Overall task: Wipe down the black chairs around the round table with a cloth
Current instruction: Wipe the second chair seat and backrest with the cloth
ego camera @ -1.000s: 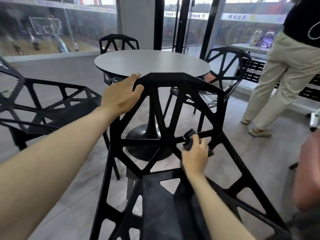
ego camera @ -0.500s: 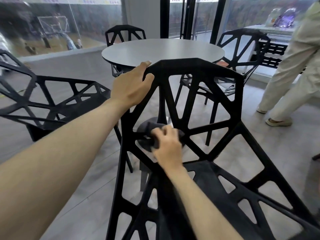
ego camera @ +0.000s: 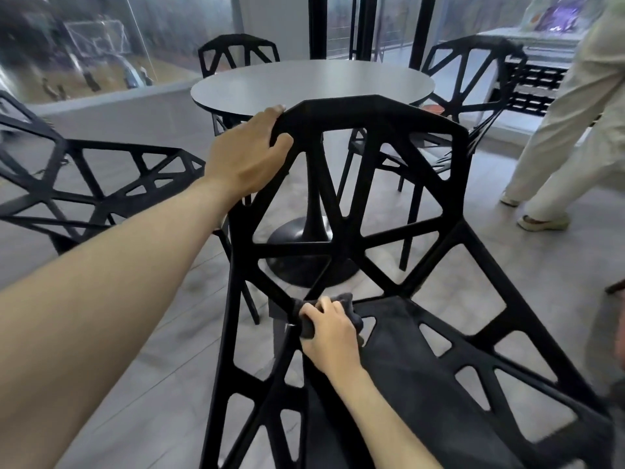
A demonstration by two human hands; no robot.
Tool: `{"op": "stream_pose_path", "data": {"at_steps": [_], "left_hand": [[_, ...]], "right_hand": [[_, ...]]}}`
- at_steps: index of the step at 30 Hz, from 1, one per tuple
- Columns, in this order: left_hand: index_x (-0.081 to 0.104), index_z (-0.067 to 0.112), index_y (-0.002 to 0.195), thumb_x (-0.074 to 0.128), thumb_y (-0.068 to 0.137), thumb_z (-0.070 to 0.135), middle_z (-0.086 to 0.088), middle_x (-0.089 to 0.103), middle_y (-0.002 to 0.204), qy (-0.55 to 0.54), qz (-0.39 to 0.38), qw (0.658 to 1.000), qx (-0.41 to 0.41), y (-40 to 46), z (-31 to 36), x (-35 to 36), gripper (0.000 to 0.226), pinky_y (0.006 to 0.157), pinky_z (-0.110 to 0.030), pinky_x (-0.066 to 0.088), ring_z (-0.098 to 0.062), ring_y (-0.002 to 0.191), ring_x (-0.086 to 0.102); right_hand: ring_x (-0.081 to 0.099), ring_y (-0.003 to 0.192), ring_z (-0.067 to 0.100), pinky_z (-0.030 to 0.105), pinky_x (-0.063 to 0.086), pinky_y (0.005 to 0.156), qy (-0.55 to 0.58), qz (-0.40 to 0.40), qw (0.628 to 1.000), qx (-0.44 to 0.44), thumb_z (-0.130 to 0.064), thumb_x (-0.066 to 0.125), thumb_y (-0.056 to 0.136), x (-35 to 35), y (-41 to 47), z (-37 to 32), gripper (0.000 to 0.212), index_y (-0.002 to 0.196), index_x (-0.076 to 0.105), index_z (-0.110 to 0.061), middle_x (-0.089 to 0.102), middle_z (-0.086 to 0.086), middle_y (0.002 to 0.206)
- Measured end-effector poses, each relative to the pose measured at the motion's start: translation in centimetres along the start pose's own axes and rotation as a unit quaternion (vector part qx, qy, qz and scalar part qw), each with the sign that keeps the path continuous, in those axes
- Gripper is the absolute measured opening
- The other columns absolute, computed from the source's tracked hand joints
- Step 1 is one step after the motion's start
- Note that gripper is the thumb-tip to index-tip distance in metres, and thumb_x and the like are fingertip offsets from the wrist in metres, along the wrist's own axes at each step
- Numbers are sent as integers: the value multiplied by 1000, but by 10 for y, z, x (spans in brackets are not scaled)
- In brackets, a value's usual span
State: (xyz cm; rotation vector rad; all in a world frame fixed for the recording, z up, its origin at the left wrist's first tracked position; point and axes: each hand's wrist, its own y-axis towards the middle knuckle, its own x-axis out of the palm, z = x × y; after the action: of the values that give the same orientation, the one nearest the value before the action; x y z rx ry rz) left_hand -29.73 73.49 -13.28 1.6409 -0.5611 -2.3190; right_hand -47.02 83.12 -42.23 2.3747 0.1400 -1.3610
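- Two hands engaged on nearest black chair (ego camera: 341,245), drawn back from near edge of round table (ego camera: 311,84).
- Step in hand, as judged: wiping lattice struts low on backrest, at junction with rear edge of seat.
- Recommended: follow each strut along its length rather than across; wrap cloth (ego camera: 306,316) round bar so front and back faces are cleaned in one pass; work into corners where struts meet, dust likely lodged there; refold to a fresh face when soiled.
- Recommended: keep backrest braced at top edge while pressure is applied low, otherwise chair likely to tip or skate on smooth floor.
- Right hand (ego camera: 333,336): closed, fingers curled over dark cloth, bunched and pressed against strut junction at rear edge of seat; thumb hidden.
- Left hand (ego camera: 248,157): clamped on top left corner of backrest, thumb on near face, fingers wrapped over top edge; fingertips out of sight behind.
- Three further black chairs standing around table: left chair (ego camera: 101,184), far chair (ego camera: 238,50), right chair (ego camera: 473,82); condition not determinable.
- Bystander in light trousers (ego camera: 571,123) near right edge of scene, well apart from work.
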Motion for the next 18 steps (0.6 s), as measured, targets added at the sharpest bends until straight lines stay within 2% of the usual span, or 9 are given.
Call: {"op": "stream_pose_path", "data": {"at_steps": [3, 5, 7, 9, 15, 18], "left_hand": [[33, 23, 159, 33, 103, 50, -2, 49, 156, 20, 2, 1000, -4, -6, 2, -2, 62, 107, -49, 40, -29, 138, 50], [31, 18, 161, 35, 106, 50, -3, 39, 163, 3, 8, 1000, -17, -19, 1, 0, 64, 117, -46, 32, -26, 149, 37], [21, 14, 165, 36, 109, 48, -5, 21, 172, -9, 11, 999, -31, -43, -1, 3, 68, 128, -40, 15, -22, 159, 16], [14, 9, 166, 37, 110, 45, -9, 8, 175, 7, 15, 999, -37, -73, -2, 6, 70, 130, -39, 2, -22, 162, 4], [18, 6, 165, 44, 109, 40, -10, 9, 174, -14, -42, 993, -106, -183, 17, 5, 71, 129, -43, 8, -25, 161, 7], [22, 7, 165, 44, 109, 39, -10, 14, 174, -21, -89, 987, -129, -233, 25, -2, 68, 129, -42, 12, -25, 160, 11]], "right_hand": [[54, 102, 22, 37, 54, 76, -22, -42, 999, 1, -46, 50, 82, -20, -11, 11, 28, 102, 63, -32, 55, -6, 104], [54, 107, 25, 38, 53, 79, -21, -84, 996, 3, -50, 41, 79, -33, -32, 15, 40, 106, 63, -30, 56, -4, 110], [55, 108, 26, 37, 52, 78, -36, -110, 993, -3, -46, 43, 78, -44, -60, 18, 36, 106, 61, -30, 56, -2, 114], [53, 105, 26, 36, 49, 75, -67, -133, 989, -13, -41, 47, 83, -55, -88, 17, 28, 106, 57, -29, 53, -2, 111], [53, 106, 26, 38, 49, 81, -84, -196, 977, -6, -39, 49, 84, -93, -160, 0, 26, 109, 54, -30, 51, -3, 111], [53, 107, 23, 33, 44, 83, -54, -221, 974, -18, -38, 54, 82, -114, -181, -5, 28, 109, 56, -32, 51, -5, 110]]}}
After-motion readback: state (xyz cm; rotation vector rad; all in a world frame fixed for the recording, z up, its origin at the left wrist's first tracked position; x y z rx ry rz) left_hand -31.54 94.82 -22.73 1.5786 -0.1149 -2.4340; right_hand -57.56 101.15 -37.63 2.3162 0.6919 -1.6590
